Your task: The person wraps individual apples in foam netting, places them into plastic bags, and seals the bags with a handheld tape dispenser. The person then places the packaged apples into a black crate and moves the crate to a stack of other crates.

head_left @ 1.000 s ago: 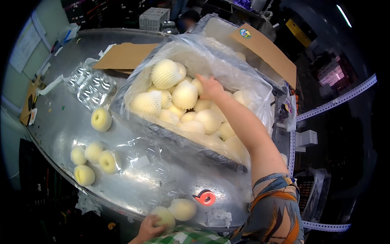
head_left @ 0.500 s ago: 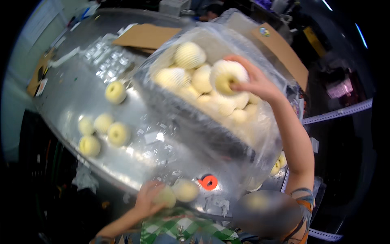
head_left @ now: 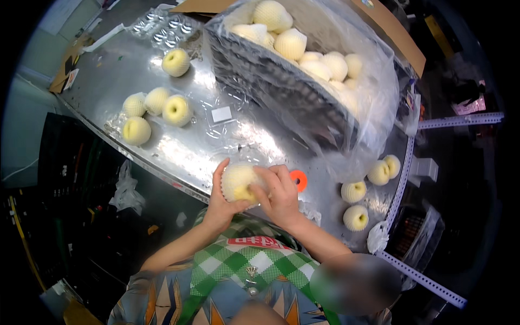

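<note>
Both my hands are at a pale yellow apple in a white foam net (head_left: 236, 176), just above the table's near edge. My left hand (head_left: 219, 205) cups it from the left and below, thumb along its lower side. My right hand (head_left: 281, 199) presses bent fingers and thumb against its right side, where bare yellow skin shows through the net's opening. Those fingers hide part of the fruit. Next to my right hand lies an orange-red ring (head_left: 298, 181) on the metal table (head_left: 179, 157).
A carton lined with clear plastic (head_left: 303, 103) holds several netted apples (head_left: 290, 44). More netted apples stand at left (head_left: 177, 110) and right (head_left: 356, 218). Clear plastic trays (head_left: 165, 28) lie at far left, a white card (head_left: 221, 114) mid-table. A perforated metal rail (head_left: 422, 279) runs at right.
My right hand has come down from the carton, where it held a netted apple, to meet my left hand. The view has shifted, bringing the apples at right into fuller sight.
</note>
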Demonstrator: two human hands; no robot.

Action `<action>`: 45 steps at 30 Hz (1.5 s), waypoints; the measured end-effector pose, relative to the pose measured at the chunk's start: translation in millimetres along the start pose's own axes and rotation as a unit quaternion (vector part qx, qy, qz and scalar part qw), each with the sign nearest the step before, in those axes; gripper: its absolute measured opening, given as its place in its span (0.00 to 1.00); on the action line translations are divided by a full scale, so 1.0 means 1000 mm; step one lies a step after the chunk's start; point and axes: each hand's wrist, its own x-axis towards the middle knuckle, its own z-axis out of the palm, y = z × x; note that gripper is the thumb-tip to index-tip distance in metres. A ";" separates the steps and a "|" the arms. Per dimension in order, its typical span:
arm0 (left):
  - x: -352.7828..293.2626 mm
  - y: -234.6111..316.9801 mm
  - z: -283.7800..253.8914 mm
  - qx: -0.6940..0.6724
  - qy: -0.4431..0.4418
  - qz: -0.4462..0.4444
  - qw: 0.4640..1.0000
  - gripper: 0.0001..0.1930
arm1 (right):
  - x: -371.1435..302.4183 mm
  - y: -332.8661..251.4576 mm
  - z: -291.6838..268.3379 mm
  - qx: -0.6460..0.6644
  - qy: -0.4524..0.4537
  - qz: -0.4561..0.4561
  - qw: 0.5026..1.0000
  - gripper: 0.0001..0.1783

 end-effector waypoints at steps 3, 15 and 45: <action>-0.005 -0.008 -0.008 0.038 0.035 0.005 0.999 0.47 | -0.014 0.007 0.007 0.054 0.048 0.022 0.997 0.08; -0.022 -0.003 -0.026 -0.165 -0.069 -0.187 0.966 0.37 | -0.038 0.053 0.032 0.556 -0.018 0.399 0.729 0.09; -0.037 0.001 0.000 0.396 -0.044 0.007 0.917 0.45 | -0.045 0.005 -0.015 0.370 -0.248 0.229 0.865 0.36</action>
